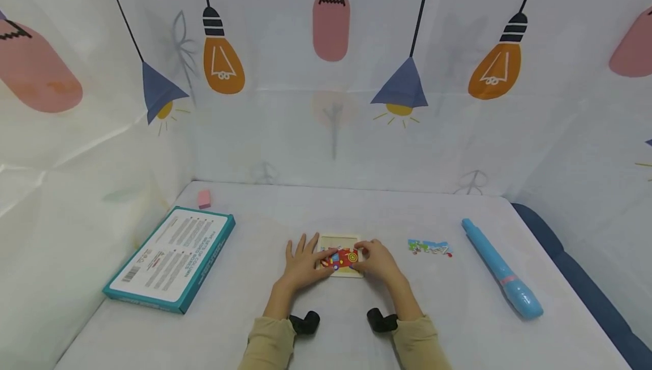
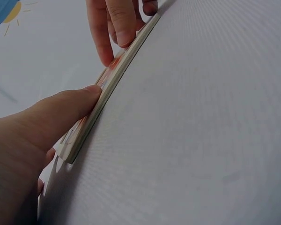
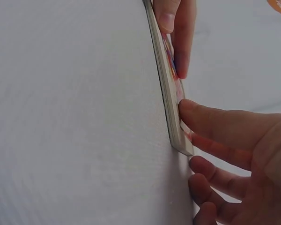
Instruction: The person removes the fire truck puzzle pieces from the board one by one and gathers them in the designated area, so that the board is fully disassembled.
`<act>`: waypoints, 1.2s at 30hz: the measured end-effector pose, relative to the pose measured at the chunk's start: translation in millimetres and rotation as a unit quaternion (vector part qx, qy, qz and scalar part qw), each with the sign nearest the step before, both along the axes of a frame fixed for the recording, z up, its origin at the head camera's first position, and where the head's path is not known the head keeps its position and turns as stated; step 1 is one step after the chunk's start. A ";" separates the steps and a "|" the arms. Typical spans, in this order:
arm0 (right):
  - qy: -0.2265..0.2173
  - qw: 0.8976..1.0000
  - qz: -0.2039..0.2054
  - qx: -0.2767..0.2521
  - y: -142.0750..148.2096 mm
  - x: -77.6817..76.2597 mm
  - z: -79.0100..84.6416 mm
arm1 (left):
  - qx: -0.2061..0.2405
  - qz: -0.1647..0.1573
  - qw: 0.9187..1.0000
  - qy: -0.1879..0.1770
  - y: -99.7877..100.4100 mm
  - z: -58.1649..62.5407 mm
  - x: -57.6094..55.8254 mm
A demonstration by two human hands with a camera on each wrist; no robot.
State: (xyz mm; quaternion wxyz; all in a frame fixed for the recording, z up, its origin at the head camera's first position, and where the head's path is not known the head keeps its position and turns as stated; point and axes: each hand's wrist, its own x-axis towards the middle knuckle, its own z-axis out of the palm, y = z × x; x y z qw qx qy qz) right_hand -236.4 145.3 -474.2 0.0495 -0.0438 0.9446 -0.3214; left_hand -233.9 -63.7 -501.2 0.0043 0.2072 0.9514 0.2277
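Observation:
A small wooden puzzle board (image 1: 338, 240) with a raised rim lies flat in front of me, bearing a red vehicle picture piece (image 1: 346, 258). My left hand (image 1: 304, 261) is spread at the board's left side, its thumb and index finger resting on the picture. From the right, my right hand (image 1: 381, 261) pinches the picture's right end between thumb and index finger. Its other fingers are curled beside the board in the right wrist view. Seen edge-on in the left wrist view, the board (image 2: 91, 117) lies on the table; fingers partly cover the picture.
To the right lies a colourful flat picture strip (image 1: 430, 248), with a blue pen-shaped device (image 1: 504, 271) beyond it. A teal-edged box (image 1: 170, 257) lies at the left, and a pink block (image 1: 204, 198) sits behind it. Printed white cloth walls (image 1: 285, 138) surround the table.

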 end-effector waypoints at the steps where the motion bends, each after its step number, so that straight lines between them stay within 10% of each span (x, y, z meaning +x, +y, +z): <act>1: -0.001 1.000 -0.002 0.001 -0.4 0.1 0.0 | 0.002 0.000 1.000 0.000 -0.1 0.4 0.1; 36: -0.012 0.991 -0.026 -0.131 0.6 -3.3 1.8 | -0.011 0.010 1.000 -0.008 2.3 1.4 -0.6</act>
